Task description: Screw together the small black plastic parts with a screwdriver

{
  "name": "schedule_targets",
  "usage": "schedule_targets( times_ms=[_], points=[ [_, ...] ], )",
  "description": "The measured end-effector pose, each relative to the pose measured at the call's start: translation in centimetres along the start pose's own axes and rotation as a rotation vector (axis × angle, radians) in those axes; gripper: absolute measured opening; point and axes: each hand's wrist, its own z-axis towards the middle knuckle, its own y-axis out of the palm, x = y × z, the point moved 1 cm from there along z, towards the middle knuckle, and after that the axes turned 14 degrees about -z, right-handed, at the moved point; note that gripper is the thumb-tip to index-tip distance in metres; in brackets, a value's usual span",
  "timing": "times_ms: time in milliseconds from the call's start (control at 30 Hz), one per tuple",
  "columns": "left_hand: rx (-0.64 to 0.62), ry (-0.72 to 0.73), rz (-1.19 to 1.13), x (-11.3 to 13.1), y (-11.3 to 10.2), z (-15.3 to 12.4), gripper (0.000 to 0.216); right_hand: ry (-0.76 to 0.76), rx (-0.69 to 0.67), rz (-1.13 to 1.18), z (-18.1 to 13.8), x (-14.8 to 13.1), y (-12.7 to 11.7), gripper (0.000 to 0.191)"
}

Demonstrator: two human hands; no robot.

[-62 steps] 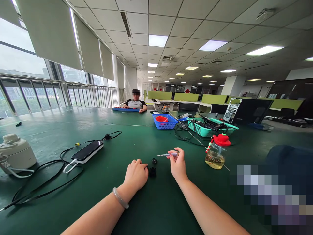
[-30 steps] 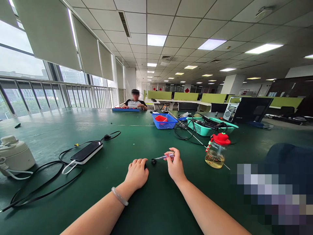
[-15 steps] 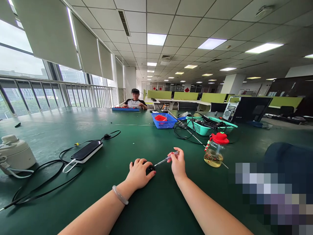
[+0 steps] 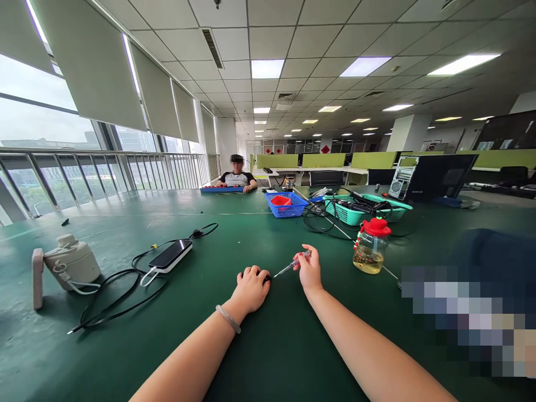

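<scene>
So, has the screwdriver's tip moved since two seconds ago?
Yes, toward the camera: in view, the tip of the screwdriver has gone from above to slightly below the base line of the bottle.

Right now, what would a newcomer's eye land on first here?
Probably the red-lidded jar, on the green table to the right of the right hand. Next, the slim screwdriver in that hand, its tip angled toward the small black part at the left hand.

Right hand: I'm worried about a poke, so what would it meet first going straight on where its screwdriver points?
Its screwdriver would probably meet the small black part at the left hand first; any remaining gap is unclear.
</scene>
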Motion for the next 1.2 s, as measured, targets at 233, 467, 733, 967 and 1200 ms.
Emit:
schedule_targets(
  times_ms=[233,467,733,967,1200],
  points=[
    [-0.022,-0.044,0.039,-3.7,-3.4,-5.9,0.036,-0.017,-0.020,0.017,-0.3,-0.5,0.0,0.036],
    [0.069,-0.375,0.184,-12.4,-7.8,-13.1,0.041,0.011,-0.033,0.080,-0.1,0.2,0.2,0.036],
    [0.182,-0.444,0.309,-17.9,-12.5,-14.7,0.045,0.026,-0.035,0.064,0.0,0.2,0.2,0.037],
    [0.219,-0.434,0.230,-18.5,-12.5,-15.0,0.052,0.026,-0.044,0.055,0.0,0.5,0.2,0.038],
    [0.323,-0.339,0.217,-18.5,-12.0,-15.1,0.048,0.013,-0.060,0.078,0.0,0.5,0.3,0.039]
  ],
)
